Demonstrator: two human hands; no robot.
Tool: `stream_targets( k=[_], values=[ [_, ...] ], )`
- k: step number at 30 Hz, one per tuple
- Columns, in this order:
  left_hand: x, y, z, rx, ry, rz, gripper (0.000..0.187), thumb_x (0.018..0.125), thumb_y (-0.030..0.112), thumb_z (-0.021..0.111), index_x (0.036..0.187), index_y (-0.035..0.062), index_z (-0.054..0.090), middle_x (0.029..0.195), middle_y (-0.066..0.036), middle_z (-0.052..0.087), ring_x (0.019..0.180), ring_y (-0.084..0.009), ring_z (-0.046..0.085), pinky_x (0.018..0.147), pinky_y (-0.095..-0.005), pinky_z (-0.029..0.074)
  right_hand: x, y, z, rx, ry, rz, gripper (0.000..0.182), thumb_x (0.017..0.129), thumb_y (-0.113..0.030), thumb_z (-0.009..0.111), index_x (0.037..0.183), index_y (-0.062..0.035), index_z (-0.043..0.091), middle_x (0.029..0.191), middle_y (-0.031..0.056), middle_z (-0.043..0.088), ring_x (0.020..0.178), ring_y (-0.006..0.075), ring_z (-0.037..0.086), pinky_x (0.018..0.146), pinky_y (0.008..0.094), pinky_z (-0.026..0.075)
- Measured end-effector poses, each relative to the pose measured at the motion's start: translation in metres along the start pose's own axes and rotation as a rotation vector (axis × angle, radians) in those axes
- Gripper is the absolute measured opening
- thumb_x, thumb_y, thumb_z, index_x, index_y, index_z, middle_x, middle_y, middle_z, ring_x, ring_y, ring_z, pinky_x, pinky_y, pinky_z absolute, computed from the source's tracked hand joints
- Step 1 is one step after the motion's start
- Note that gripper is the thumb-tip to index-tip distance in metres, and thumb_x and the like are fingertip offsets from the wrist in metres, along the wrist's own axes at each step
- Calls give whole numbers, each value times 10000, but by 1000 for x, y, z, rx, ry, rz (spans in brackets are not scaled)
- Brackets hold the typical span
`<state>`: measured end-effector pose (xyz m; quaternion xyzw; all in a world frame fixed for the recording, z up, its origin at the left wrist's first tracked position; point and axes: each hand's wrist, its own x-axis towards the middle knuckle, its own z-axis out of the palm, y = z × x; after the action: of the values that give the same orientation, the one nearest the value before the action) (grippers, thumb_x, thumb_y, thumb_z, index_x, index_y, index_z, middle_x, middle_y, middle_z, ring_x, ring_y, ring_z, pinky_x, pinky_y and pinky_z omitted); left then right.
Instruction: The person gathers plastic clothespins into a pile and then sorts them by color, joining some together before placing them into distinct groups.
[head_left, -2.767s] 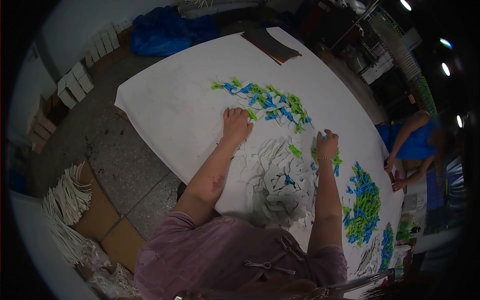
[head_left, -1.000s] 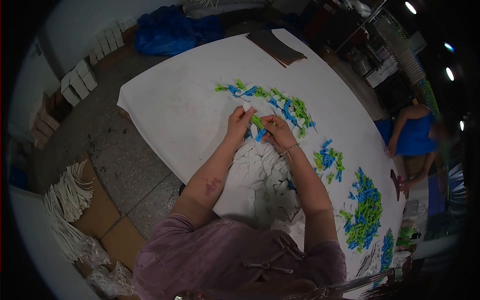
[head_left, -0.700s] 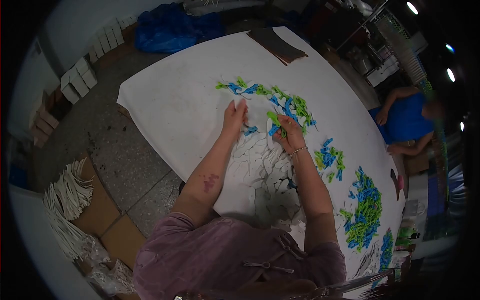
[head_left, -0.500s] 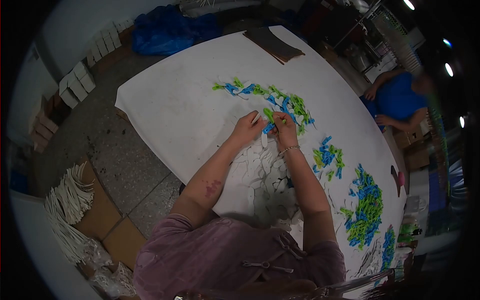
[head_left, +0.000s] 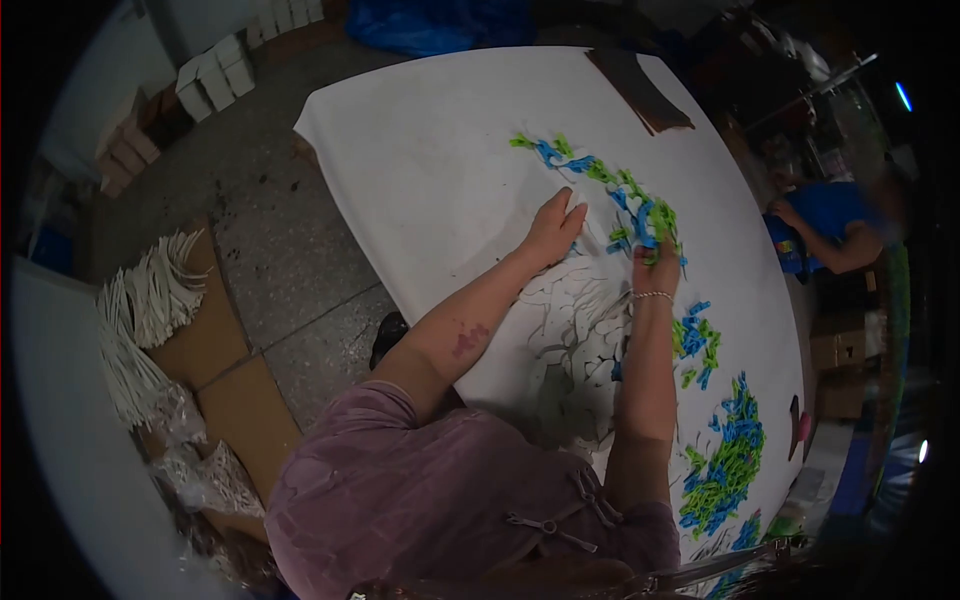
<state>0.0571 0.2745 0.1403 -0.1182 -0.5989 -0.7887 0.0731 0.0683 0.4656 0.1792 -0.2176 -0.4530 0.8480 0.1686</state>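
Flat white pieces [head_left: 570, 325] are heaped nearest, probably light and bendy, best lifted singly by an edge; one side is partly blocked by the right forearm [head_left: 645, 385]. Beyond, the left hand [head_left: 548, 235] is held with thumb and fingertips slightly apart, any grip unclear. Green and blue clips [head_left: 655, 220], likely stiff, slick and easily snagged, are met by the right hand's [head_left: 656, 272] bent fingers, their closure hidden. Dark sheets [head_left: 640, 92] are laid farthest across the table [head_left: 430, 130].
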Motion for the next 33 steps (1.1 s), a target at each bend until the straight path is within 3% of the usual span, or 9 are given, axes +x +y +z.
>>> stream_targets(
  k=[2,5,7,11,16,20,25,28,33],
  values=[
    [9,-9,-6,-87,119,-87,219,864,193,556,843,-4,462,731,-132,565,661,-231,583,598,-328,448,24,-17,-33,100,40,32,153,902,-166,509,932,-24,557,766,75,570,651,177,522,620,302,487],
    [14,-27,-17,230,99,48,316,862,205,552,1087,2,462,845,-115,627,781,-216,630,679,-307,484,16,-35,-53,256,68,51,220,922,-199,472,979,-2,553,833,106,591,714,217,571,688,350,537],
    [11,1,-21,488,-36,-134,411,804,243,608,1112,10,469,946,-158,610,828,-290,622,735,-345,487,6,-41,-59,384,152,65,286,935,-213,430,1041,37,521,932,142,583,827,264,590,793,396,543],
    [0,-2,-19,571,-34,-2,457,765,291,631,1119,32,503,1035,-176,560,886,-319,593,770,-373,477,9,-31,-94,594,-9,277,348,896,-245,465,1096,33,526,1016,152,572,928,291,584,724,348,568],
    [-10,0,-13,988,-494,88,410,740,338,626,1025,55,540,952,-123,530,896,-299,580,751,-382,481,-28,-30,-60,447,-131,200,251,850,-227,553,1027,-61,616,1034,108,571,901,228,583,604,248,545],
    [-3,-10,-9,965,-478,17,398,733,352,636,981,51,552,996,-143,519,915,-311,570,737,-379,478,-29,-19,-57,200,-329,320,243,850,-269,605,1006,-83,603,951,64,589,715,162,574,456,204,431],
    [-3,15,0,256,-160,-178,382,854,365,549,1068,48,549,1011,-96,505,914,-218,537,802,-324,424,-61,5,-7,-537,-407,285,309,839,-318,645,987,-57,571,790,27,571,539,87,501,386,194,337],
    [-1,-7,3,90,-189,2,323,915,310,477,1069,38,558,1021,-79,500,911,-191,513,846,-303,395,-74,23,21,-570,-391,272,223,852,-266,639,865,-60,556,664,12,545,427,76,461,326,197,297],
    [5,-4,-3,-45,-331,-118,273,937,259,454,1046,39,572,966,-57,534,902,-147,508,850,-268,383,-66,28,27,-699,-422,208,280,798,-301,685,751,-43,587,541,3,503,386,73,418,328,213,281]
  ],
)
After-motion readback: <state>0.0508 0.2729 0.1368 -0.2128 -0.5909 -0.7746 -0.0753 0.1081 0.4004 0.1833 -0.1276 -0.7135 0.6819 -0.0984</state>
